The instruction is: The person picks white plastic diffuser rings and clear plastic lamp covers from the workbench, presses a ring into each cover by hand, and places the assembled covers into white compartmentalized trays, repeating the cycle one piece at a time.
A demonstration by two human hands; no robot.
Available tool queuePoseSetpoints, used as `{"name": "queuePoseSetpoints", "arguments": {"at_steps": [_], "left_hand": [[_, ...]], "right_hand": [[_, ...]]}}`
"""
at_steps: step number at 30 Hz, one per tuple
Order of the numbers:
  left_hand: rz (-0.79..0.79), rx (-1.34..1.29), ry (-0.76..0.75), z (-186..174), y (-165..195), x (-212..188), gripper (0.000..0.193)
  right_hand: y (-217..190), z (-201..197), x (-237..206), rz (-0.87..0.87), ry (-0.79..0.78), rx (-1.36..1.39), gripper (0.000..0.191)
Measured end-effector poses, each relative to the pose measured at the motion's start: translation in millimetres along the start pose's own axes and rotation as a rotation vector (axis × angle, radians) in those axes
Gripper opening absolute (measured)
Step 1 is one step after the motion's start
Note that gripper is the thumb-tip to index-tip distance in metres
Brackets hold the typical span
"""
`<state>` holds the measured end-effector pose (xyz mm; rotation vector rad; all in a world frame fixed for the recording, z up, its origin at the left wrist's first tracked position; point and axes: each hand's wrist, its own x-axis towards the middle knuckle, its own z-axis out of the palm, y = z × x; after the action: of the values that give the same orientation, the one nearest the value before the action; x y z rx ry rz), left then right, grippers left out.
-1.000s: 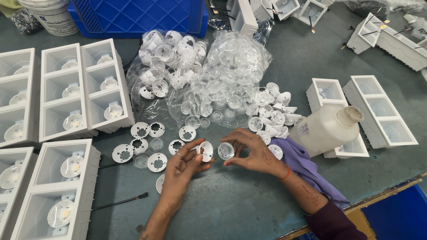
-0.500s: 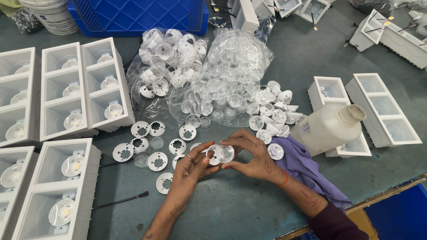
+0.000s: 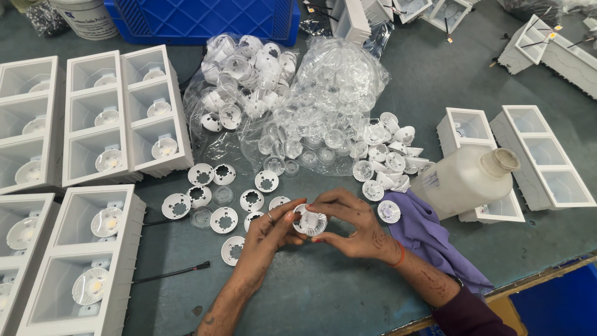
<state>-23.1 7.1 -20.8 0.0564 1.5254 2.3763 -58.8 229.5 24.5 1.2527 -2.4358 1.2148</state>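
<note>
Both my hands meet at the table's middle around one small round white holder with a clear lens [image 3: 310,222] in it. My left hand [image 3: 268,235] pinches its left side. My right hand [image 3: 351,225] curls over its top and right side. Several white ring-shaped holders [image 3: 224,219] lie loose just left of my hands. One more assembled round piece [image 3: 389,211] lies right of my right hand, on a purple cloth [image 3: 429,239].
Two clear bags, one of white holders [image 3: 245,74] and one of clear lenses [image 3: 329,106], lie behind. White multi-cell light housings [image 3: 118,115] stand at left, more housings [image 3: 541,155] at right. A translucent bottle [image 3: 466,177] lies on its side. A blue crate [image 3: 205,18] is at the back.
My hands came together: a second ago they held two separate pieces a little apart, now both grip one joined piece at the centre.
</note>
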Motion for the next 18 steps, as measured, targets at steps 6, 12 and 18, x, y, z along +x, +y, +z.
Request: {"name": "queuePoseSetpoints", "arguments": {"at_steps": [6, 12, 18], "left_hand": [[-0.034, -0.007, 0.032, 1.7, -2.2, -0.2, 0.038], [0.006, -0.029, -0.005, 0.9, -5.1, 1.3, 0.039], [-0.012, -0.038, 0.008, -0.2, -7.4, 2.0, 0.041]], "right_hand": [[0.3, 2.3, -0.9, 0.006, -0.013, 0.047, 0.056], [2.0, 6.9, -3.1, 0.055, -0.012, 0.057, 0.057], [4.9, 9.7, -2.6, 0.104, -0.009, 0.055, 0.057]]}}
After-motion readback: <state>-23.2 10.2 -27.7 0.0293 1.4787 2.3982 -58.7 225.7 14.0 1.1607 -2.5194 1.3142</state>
